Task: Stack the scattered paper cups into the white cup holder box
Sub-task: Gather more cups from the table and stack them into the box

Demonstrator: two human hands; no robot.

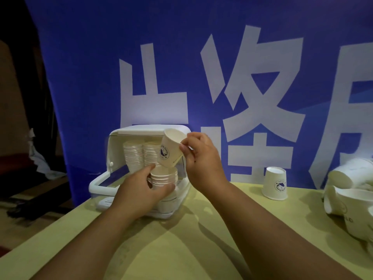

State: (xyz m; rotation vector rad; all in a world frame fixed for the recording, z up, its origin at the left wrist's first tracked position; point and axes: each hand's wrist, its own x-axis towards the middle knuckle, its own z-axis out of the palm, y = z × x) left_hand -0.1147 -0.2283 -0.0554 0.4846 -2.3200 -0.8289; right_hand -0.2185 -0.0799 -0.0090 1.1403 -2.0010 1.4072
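Paper cup [170, 147] in fingers [187, 151] of right hand [201, 156]

One box [149, 129]; two back stacks [133, 154], one front stack [164, 176]; one held cup [170, 150]; one upturned cup [275, 182]; one uncountable heap [343, 190].

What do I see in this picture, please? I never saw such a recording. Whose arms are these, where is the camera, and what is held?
There is no machine here: these are a person's two bare arms. The one picture comes from a camera worn on the head, looking forward and down. The right hand pinches a tilted paper cup above a short stack of cups, which the left hand holds at the open front of the white cup holder box. Taller stacks stand inside it. On the yellowish table one upside-down cup stands, and more loose cups lie at the right edge. Behind hangs a blue banner.
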